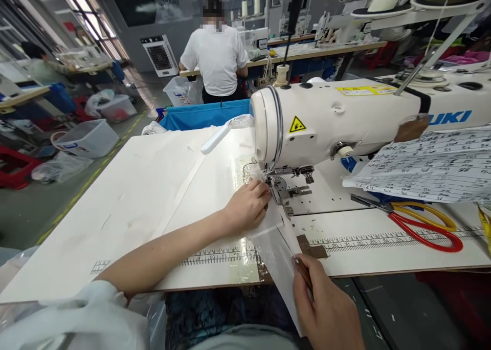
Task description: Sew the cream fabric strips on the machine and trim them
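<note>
White desk across mid-frame, sewing machine centre right | white cloth: lower centre, running from the needle area over the desk's near edge | left hand: fingers curled by the needle, grip cannot tell | right hand: fingers closed round pointed tool, lower right | progress: apparently midway, near length left, stitches indiscernible

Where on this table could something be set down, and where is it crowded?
Widest free patch: white tabletop between left forearm and blue cloth. Smaller: ruled strip between brown tape and scissors. Crowded: below the sewing machine head, where the left hand touches white fabric.
</note>
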### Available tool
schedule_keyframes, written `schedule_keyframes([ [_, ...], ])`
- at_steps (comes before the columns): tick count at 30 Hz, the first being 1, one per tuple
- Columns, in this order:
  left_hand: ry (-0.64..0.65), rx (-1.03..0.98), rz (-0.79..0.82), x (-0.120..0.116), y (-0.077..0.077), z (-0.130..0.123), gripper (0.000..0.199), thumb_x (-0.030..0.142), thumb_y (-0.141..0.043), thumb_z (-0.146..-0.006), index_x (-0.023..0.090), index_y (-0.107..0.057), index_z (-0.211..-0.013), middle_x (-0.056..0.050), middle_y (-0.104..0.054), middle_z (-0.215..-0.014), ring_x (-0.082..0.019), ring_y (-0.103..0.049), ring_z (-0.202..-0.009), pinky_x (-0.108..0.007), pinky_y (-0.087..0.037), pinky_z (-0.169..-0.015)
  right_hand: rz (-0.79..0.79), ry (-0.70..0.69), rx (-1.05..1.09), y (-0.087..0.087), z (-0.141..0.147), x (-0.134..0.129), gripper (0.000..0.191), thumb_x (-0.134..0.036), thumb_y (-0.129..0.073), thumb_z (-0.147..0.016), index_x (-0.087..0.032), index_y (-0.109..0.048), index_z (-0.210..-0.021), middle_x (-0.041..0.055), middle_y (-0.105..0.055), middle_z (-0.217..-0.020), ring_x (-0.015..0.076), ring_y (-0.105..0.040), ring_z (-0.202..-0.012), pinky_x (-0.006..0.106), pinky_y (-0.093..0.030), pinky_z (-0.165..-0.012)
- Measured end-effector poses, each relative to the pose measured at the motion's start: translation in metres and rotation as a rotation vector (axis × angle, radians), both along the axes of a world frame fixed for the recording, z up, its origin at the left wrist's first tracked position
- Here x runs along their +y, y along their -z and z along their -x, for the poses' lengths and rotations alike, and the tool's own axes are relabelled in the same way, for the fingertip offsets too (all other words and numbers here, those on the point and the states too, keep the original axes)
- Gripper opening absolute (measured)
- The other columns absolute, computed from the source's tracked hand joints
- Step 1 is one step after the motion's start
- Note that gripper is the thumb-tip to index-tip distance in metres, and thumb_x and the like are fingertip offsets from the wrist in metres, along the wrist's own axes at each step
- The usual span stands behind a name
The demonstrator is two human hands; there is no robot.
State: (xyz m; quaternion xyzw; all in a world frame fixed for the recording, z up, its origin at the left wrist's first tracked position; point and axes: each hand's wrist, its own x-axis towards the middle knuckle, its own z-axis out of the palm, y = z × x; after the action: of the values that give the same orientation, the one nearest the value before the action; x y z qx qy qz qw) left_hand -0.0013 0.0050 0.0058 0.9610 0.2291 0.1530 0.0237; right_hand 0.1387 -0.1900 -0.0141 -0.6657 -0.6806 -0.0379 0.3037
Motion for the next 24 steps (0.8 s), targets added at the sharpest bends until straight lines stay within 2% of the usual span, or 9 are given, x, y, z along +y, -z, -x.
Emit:
schedule_keyframes([
  [2,-0.044,-0.005,0.001,-0.008,0.003,-0.002,0.033,0.014,-0.043,-0.089,0.007,-0.063,-0.114,-0.017,-0.058,-0.121,-0.029,-0.051,-0.109,-0.044,-0.051,-0.091,0.005,-0.028,-0.052,0.001,-0.004,-0.004,0.022,-0.022,-0.035,-0.099,-0.017,-0.054,-0.108,0.0052,-0.075,-0.083,0.0152,-0.072,-0.062,0.021,-0.051,-0.049],
  [5,-0.033,-0.025,0.025,-0.013,0.008,-0.001,0.038,0.014,-0.043,-0.088,0.003,-0.06,-0.121,-0.017,-0.059,-0.125,-0.029,-0.052,-0.114,-0.044,-0.049,-0.096,-0.04,-0.014,-0.151,0.0,-0.006,-0.001,0.027,-0.025,-0.033,-0.101,-0.015,-0.055,-0.113,0.0078,-0.075,-0.09,0.0166,-0.073,-0.07,0.022,-0.053,-0.055],
  [9,0.007,-0.06,0.068,-0.01,0.009,0.005,0.041,0.016,-0.042,-0.088,0.007,-0.059,-0.124,-0.014,-0.061,-0.128,-0.025,-0.052,-0.121,-0.045,-0.046,-0.103,-0.12,0.012,-0.232,-0.002,-0.004,0.005,0.033,-0.026,-0.03,-0.103,-0.012,-0.057,-0.115,0.0108,-0.075,-0.093,0.0186,-0.074,-0.08,0.024,-0.053,-0.059],
  [13,0.006,-0.045,0.102,-0.007,0.008,0.009,0.043,0.017,-0.04,-0.089,0.008,-0.059,-0.126,-0.011,-0.061,-0.131,-0.023,-0.051,-0.125,-0.042,-0.043,-0.107,-0.145,-0.001,-0.238,-0.003,-0.002,0.008,0.033,-0.023,-0.029,-0.102,-0.012,-0.058,-0.112,0.0098,-0.075,-0.089,0.0166,-0.073,-0.076,0.022,-0.051,-0.057],
  [20,-0.012,0.012,0.012,-0.012,0.012,0.008,0.047,0.022,-0.037,-0.093,0.003,-0.05,-0.134,-0.016,-0.052,-0.139,-0.027,-0.044,-0.132,-0.044,-0.038,-0.111,-0.084,0.006,-0.242,-0.01,0.001,0.017,0.033,-0.021,-0.026,-0.102,-0.013,-0.057,-0.109,0.008,-0.073,-0.088,0.0152,-0.072,-0.072,0.022,-0.049,-0.054],
  [24,-0.052,0.035,-0.006,-0.015,0.008,0.004,0.047,0.022,-0.037,-0.092,0.002,-0.051,-0.132,-0.017,-0.053,-0.135,-0.029,-0.046,-0.127,-0.044,-0.041,-0.108,-0.053,0.016,-0.265,-0.011,0.0,0.021,0.033,-0.02,-0.026,-0.101,-0.012,-0.057,-0.109,0.0077,-0.072,-0.087,0.0155,-0.071,-0.069,0.023,-0.047,-0.051],
])
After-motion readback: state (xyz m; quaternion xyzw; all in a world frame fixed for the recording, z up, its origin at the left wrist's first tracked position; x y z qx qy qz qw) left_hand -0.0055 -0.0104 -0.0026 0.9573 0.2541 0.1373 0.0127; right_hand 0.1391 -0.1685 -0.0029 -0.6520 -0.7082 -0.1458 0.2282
